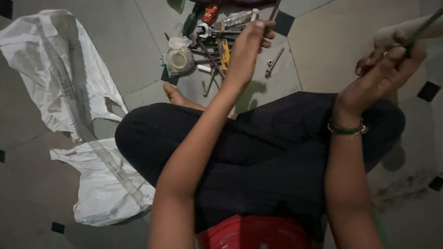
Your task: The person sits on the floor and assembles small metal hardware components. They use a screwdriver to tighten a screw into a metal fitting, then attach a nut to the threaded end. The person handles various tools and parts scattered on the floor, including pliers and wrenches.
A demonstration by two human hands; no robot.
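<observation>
- Rod (pixel 422 28), thin and dark, runs up through my right hand (pixel 385 69), fingers curled tight around it, raised over my right knee.
- My left hand (pixel 247 48) pinches a small white peg (pixel 254 14) above the tool pile (pixel 212 41) on the floor.

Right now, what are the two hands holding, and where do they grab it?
The left hand pinches a small whitish peg by its lower end. The right hand grips a thin dark rod near its lower end, beside a pale handle.
</observation>
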